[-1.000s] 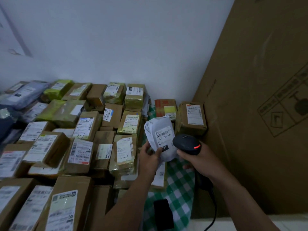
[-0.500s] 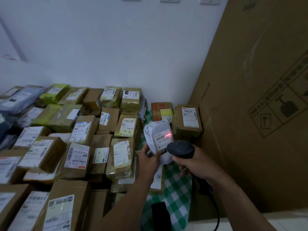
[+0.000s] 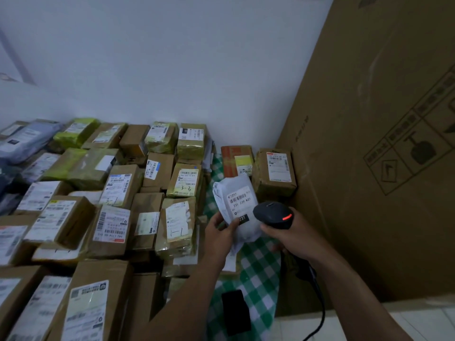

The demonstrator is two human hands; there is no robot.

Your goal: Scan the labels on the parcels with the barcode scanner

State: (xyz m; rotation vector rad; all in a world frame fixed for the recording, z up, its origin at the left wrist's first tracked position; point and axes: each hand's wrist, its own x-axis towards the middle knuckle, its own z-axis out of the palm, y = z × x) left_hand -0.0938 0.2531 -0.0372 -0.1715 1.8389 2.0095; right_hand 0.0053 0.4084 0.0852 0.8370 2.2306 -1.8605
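The left hand (image 3: 219, 236) has its grip clamped on a white soft plastic mailer parcel (image 3: 246, 230), held above the green-and-white checked cloth (image 3: 258, 271) on the counter, with its barcode label (image 3: 240, 200) facing the camera. The right hand (image 3: 298, 238) has its grip closed round a black handheld barcode scanner (image 3: 273, 215), whose head is just beside the label and shows a red light. Brown cardboard parcels (image 3: 115, 225) crowd the left.

White pouch (image 3: 242, 228) in the left hand (image 3: 219, 238), its white label (image 3: 240, 199) printed in black. Black scanner (image 3: 273, 215) in the right hand (image 3: 293, 237), with a red light (image 3: 286, 217). Under both hands, green-and-white checked cloth (image 3: 261, 274). Left of the hands, brown boxes (image 3: 147, 205) with white labels, and some yellow-green parcels (image 3: 190, 146). Beyond the hands, an orange-red box (image 3: 230, 156) with a yellow label. Right of the hands, a brown carton (image 3: 369, 193) with black symbols.
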